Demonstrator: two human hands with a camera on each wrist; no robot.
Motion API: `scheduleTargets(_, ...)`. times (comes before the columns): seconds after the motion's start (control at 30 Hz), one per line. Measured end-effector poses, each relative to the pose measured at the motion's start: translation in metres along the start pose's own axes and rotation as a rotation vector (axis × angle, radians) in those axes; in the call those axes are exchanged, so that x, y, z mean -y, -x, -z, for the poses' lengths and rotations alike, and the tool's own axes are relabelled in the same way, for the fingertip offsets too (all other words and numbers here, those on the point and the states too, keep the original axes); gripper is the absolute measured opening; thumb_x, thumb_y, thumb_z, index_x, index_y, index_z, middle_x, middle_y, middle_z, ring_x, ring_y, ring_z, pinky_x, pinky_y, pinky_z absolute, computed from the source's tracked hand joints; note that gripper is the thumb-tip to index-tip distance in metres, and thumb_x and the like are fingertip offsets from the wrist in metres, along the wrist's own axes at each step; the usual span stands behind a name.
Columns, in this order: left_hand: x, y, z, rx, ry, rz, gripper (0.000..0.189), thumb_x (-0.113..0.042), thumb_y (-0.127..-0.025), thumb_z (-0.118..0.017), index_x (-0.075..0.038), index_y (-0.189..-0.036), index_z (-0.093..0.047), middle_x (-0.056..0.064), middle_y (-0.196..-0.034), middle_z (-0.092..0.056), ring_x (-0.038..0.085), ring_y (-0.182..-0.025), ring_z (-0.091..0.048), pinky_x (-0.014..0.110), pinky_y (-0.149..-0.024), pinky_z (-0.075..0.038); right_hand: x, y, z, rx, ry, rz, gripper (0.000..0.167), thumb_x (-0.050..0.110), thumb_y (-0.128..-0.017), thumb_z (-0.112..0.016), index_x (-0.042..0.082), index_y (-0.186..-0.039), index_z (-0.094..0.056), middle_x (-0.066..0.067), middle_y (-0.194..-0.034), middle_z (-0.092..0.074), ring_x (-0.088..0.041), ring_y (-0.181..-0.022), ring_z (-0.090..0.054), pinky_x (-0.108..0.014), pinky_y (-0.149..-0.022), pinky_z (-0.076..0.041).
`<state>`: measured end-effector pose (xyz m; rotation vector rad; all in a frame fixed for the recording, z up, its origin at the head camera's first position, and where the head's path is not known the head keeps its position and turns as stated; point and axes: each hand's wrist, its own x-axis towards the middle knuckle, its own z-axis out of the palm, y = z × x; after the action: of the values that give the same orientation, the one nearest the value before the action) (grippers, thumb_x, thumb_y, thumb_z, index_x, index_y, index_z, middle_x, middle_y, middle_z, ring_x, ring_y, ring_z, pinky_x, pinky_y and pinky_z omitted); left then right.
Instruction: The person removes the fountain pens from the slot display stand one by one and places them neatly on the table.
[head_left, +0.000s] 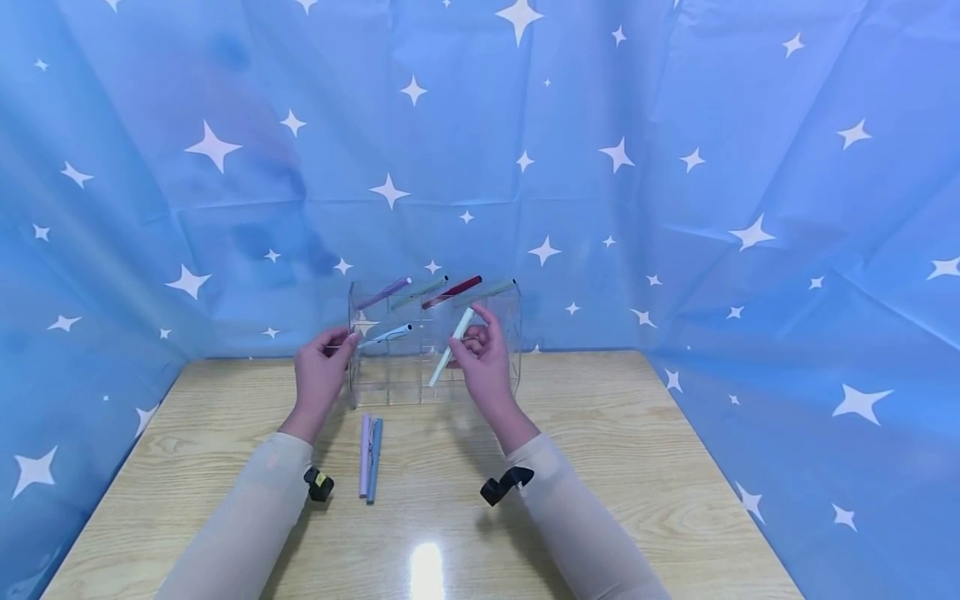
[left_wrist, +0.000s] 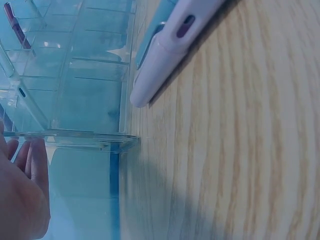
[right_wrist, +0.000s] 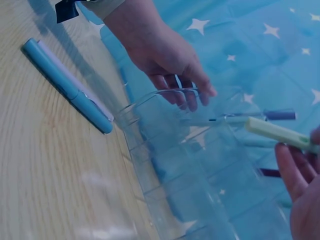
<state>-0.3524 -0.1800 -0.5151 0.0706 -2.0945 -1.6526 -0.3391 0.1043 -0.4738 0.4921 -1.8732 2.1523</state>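
Observation:
My right hand (head_left: 486, 367) pinches a pale green pen (head_left: 452, 348) at a slant before the clear plastic pen rack (head_left: 405, 395). The left hand (head_left: 322, 371) grips the rack's left side wall, thumb and fingers at its edge in the right wrist view (right_wrist: 175, 62). Across the rack's top row lie a purple pen (head_left: 384, 293), a green pen (head_left: 420, 292), a red pen (head_left: 452, 292) and another green pen (head_left: 489, 292). One row lower, a light blue pen (head_left: 390, 335) rests at the left.
On the wooden table (head_left: 600, 467), a lilac pen (head_left: 364, 458) and a blue pen (head_left: 375, 461) lie side by side in front of the rack. A blue star-patterned cloth (head_left: 465, 150) hangs behind and along both sides of the table.

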Motion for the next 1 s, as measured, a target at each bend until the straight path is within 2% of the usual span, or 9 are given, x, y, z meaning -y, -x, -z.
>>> scheduleTargets(0.13, -0.001, 0.000, 0.000, -0.002, -0.005, 0.000, 0.036, -0.035, -0.106, -0.080, -0.005, -0.127, -0.081, 0.012, -0.110, -0.079, 0.013, -0.085, -0.068, 0.016, -0.067, -0.058, 0.001, 0.002, 0.002, 0.006, 0.003, -0.014, 0.065, 0.001, -0.105, -0.075, 0.028, -0.159, -0.052, -0.005, -0.113, -0.057, -0.015, -0.089, -0.065, -0.049, -0.079, -0.070)
scheduleTargets(0.3, -0.002, 0.000, 0.000, -0.005, -0.005, -0.004, 0.037, -0.037, -0.105, -0.080, -0.006, -0.126, -0.082, 0.014, -0.112, -0.079, 0.010, -0.087, -0.067, 0.015, -0.068, -0.055, 0.004, 0.005, 0.003, 0.021, -0.004, -0.028, 0.065, -0.003, -0.103, -0.076, 0.023, -0.158, -0.054, -0.004, -0.111, -0.057, -0.012, -0.086, -0.065, -0.047, -0.076, -0.070)
scheduleTargets(0.47, -0.001, -0.002, 0.000, -0.005, 0.004, -0.010, 0.037, -0.036, -0.105, -0.081, -0.006, -0.126, -0.082, 0.016, -0.112, -0.079, 0.011, -0.087, -0.067, 0.014, -0.068, -0.056, 0.004, 0.010, 0.004, 0.069, -0.010, -0.040, 0.066, -0.007, -0.102, -0.075, 0.020, -0.159, -0.054, -0.006, -0.109, -0.058, -0.012, -0.085, -0.065, -0.044, -0.072, -0.070)
scheduleTargets(0.67, -0.002, 0.000, 0.000, 0.008, 0.005, 0.005, 0.034, -0.032, -0.106, -0.080, -0.005, -0.127, -0.081, 0.014, -0.112, -0.078, 0.015, -0.088, -0.068, 0.016, -0.067, -0.057, 0.001, 0.020, 0.004, 0.124, 0.036, -0.064, 0.066, -0.007, -0.102, -0.075, 0.020, -0.159, -0.055, -0.008, -0.110, -0.061, -0.013, -0.085, -0.069, -0.044, -0.071, -0.070)
scheduleTargets(1.0, 0.000, 0.000, 0.000, 0.009, 0.010, 0.010, 0.035, -0.034, -0.106, -0.080, -0.006, -0.126, -0.081, 0.012, -0.111, -0.079, 0.015, -0.089, -0.068, 0.017, -0.068, -0.057, -0.002, 0.035, 0.000, 0.186, 0.069, -0.127, 0.067, -0.003, -0.102, -0.076, 0.018, -0.161, -0.054, -0.010, -0.112, -0.063, -0.014, -0.089, -0.071, -0.058, -0.076, -0.068)
